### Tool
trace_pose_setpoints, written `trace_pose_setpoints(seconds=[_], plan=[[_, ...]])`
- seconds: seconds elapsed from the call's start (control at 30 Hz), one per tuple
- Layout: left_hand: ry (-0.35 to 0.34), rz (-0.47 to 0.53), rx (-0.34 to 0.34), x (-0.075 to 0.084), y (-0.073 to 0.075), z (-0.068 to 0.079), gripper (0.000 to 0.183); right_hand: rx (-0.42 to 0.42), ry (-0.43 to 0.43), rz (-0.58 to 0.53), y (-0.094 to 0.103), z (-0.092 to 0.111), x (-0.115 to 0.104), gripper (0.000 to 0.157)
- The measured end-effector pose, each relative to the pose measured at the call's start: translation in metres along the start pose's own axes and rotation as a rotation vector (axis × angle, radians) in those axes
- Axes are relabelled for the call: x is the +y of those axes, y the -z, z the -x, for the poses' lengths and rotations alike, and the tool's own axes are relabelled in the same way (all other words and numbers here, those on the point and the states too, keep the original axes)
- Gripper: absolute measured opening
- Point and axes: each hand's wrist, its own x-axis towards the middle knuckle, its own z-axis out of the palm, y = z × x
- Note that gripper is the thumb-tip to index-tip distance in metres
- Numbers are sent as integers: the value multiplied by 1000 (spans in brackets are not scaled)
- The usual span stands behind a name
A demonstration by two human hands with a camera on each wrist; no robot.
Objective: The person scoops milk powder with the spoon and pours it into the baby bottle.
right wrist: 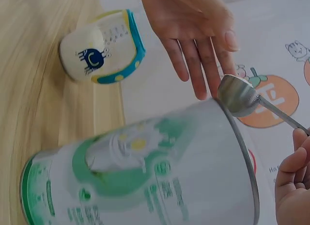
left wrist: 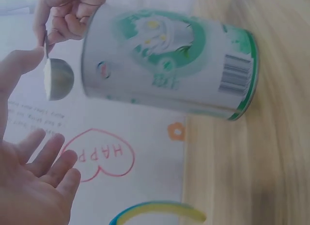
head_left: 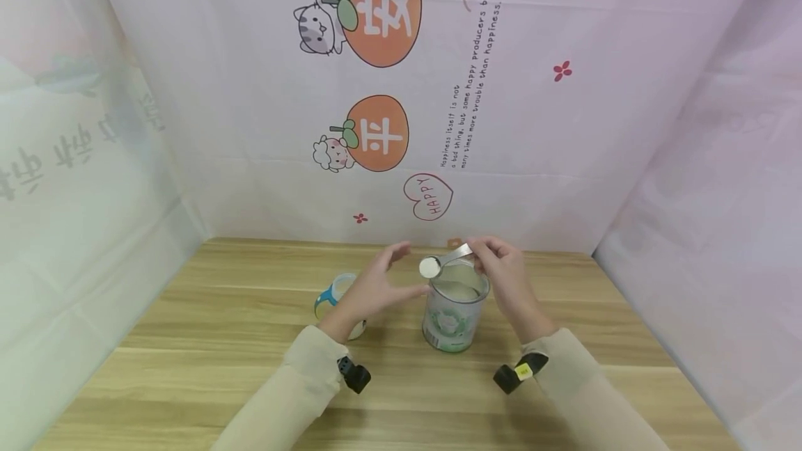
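Observation:
My right hand [head_left: 509, 282] pinches the handle of a metal measuring spoon [head_left: 429, 267], which is heaped with white powder. The spoon's bowl is at the left rim of an open milk powder can [head_left: 452, 326], white with green print, with pale powder inside. My left hand [head_left: 371, 291] is held to the left of the spoon, palm turned towards it, fingers spread and holding nothing. Partly behind that hand stands a baby bottle [right wrist: 92, 57] with an open top, a blue-and-yellow band, measuring marks and a dark blue cartoon figure.
Bottle and can stand on a wood-grain table [head_left: 401, 402]. A printed white cloth [head_left: 532, 131] hangs behind the table, and similar cloth encloses the left and right sides. A black strapped device [head_left: 520, 372] sits on each wrist.

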Motion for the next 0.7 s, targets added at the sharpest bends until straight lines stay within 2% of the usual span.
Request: trace_pose_setpoints(seconds=[0.2, 0.37, 0.53, 0.7], plan=[[-19, 6, 4, 1, 18, 6, 85, -15, -1, -1, -18, -1, -4, 32], [-36, -6, 9, -6, 30, 12, 82, -40, -11, 0, -33, -1, -4, 31], [-20, -21, 22, -12, 43, 20, 80, -64, 12, -44, -46, 0, -4, 29], [-1, -22, 26, -21, 54, 27, 83, -76, 22, -32, -58, 2, -5, 28]])
